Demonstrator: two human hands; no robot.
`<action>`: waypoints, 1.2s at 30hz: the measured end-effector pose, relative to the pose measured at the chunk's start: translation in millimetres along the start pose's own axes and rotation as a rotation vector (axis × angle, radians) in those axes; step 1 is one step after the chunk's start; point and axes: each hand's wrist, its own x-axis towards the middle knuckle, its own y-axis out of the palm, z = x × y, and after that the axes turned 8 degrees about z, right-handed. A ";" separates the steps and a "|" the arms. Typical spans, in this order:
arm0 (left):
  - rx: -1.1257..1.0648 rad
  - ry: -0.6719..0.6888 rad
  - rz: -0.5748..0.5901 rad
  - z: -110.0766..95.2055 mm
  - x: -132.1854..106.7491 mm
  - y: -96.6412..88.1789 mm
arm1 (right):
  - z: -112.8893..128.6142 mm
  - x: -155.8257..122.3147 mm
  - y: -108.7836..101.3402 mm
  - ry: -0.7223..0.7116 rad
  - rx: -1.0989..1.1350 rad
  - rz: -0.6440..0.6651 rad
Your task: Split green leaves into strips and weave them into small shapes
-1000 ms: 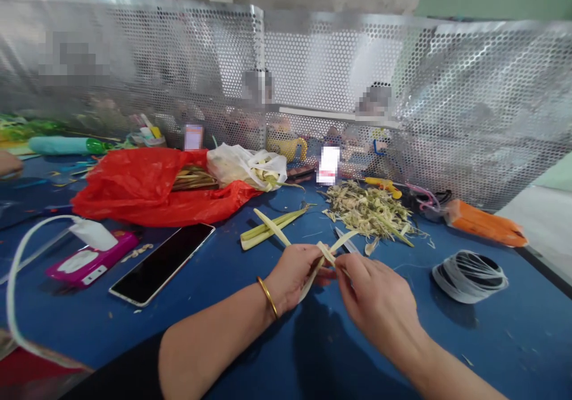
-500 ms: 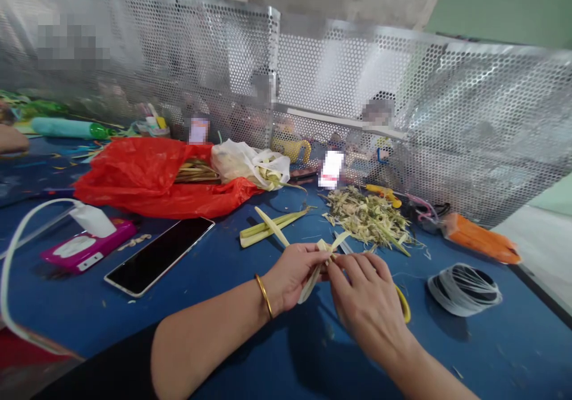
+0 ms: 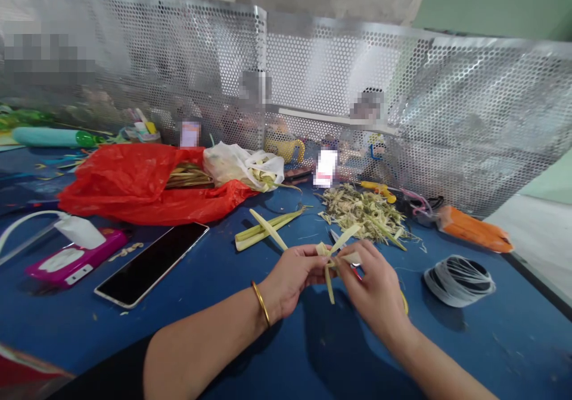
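Both hands are busy: the left hand (image 3: 288,284) and right hand (image 3: 378,287) have their fingers pinched on some folded pale leaf strips (image 3: 346,237), held just above the near middle of a blue bench (image 3: 268,361). More stalks (image 3: 250,236) lie just beyond, scrap pile (image 3: 364,212) far right of those. Spool of clear line (image 3: 447,287) on the right, dark-screened phone (image 3: 152,266) and purple power strip (image 3: 80,257) on the left. Far side: red bag (image 3: 120,179), plus a lit phone (image 3: 325,167), its writing too blurred to read, by a perforated metal screen (image 3: 322,54). Green wall (image 3: 496,6) behind.
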 end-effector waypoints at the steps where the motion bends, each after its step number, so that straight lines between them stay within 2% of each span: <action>1: 0.006 -0.010 -0.011 -0.7 -0.1 0.7 | -4.1 2.9 0.5 0.112 0.138 0.022; 3: 0.020 -0.020 -0.019 -1.3 -0.2 1.7 | -11.6 7.5 4.3 0.281 0.413 0.086; 6: 0.056 -0.012 -0.024 -1.3 0.7 1.0 | -18.1 10.7 11.9 0.411 0.695 0.135; 9: 0.058 0.037 -0.078 -3.5 2.6 -1.5 | -18.6 10.2 15.0 0.487 0.771 0.192; 11: 0.045 0.080 -0.128 -6.7 4.1 -3.4 | -16.7 9.2 13.2 0.482 0.755 0.246; 14: 0.031 0.114 -0.218 -11.0 6.5 -5.9 | -12.0 7.4 6.9 0.265 0.680 0.310; 17: 0.043 0.125 -0.290 -11.3 8.6 -7.6 | -6.9 5.2 0.7 -0.087 0.298 0.359; 20: 0.104 0.135 -0.305 -7.9 9.1 -7.5 | -3.8 3.5 -2.8 -0.359 -0.137 0.270; 22: 0.144 0.137 -0.275 -5.5 7.9 -5.7 | -3.5 3.5 -4.8 -0.412 -0.233 0.153; 25: 0.209 0.110 -0.193 -4.0 4.0 -1.4 | -6.1 5.6 -8.1 -0.319 -0.173 0.022; 27: 0.252 0.088 -0.152 -4.0 1.5 0.9 | -9.5 7.8 -9.8 -0.208 -0.087 0.017; 32: 0.314 0.055 -0.072 -3.8 0.1 0.1 | -18.6 11.8 -10.0 0.126 -0.053 0.261; 36: 0.319 0.041 -0.029 -1.4 0.8 -1.5 | -20.9 11.5 -5.9 0.203 -0.007 0.298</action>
